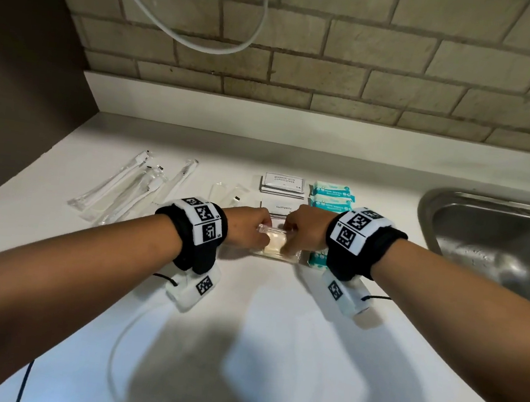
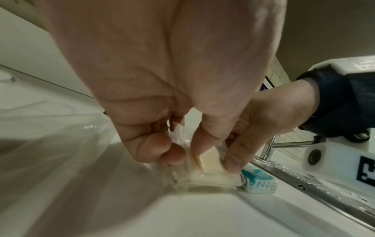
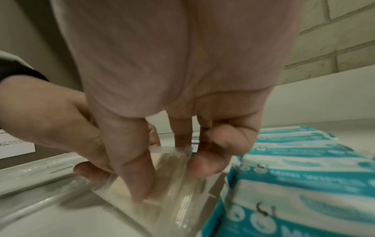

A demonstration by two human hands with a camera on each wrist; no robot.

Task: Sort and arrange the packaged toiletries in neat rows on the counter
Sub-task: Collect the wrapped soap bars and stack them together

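Note:
A cream soap bar in a clear wrapper point(image 1: 276, 243) point(image 2: 209, 162) point(image 3: 172, 173) is held between both hands at the counter's middle. My left hand point(image 1: 250, 229) point(image 2: 178, 152) pinches its left side, and my right hand point(image 1: 300, 231) point(image 3: 168, 173) pinches its right side. It hangs over another clear soap packet point(image 1: 279, 256) lying on the counter. Behind lie a toothpaste sachet point(image 1: 277, 207) and shampoo sachets point(image 1: 282, 184). Teal wipe packs point(image 1: 331, 197) point(image 3: 304, 176) form a column to the right, and one more point(image 1: 318, 260) point(image 2: 257, 181) sits under my right wrist.
Wrapped toothbrushes point(image 1: 133, 189) and small clear packets point(image 1: 228, 193) lie to the left on the white counter point(image 1: 275, 334). A steel sink point(image 1: 500, 241) is at the right. A brick wall point(image 1: 339, 60) stands behind, with a white cable point(image 1: 209, 39) hanging on it.

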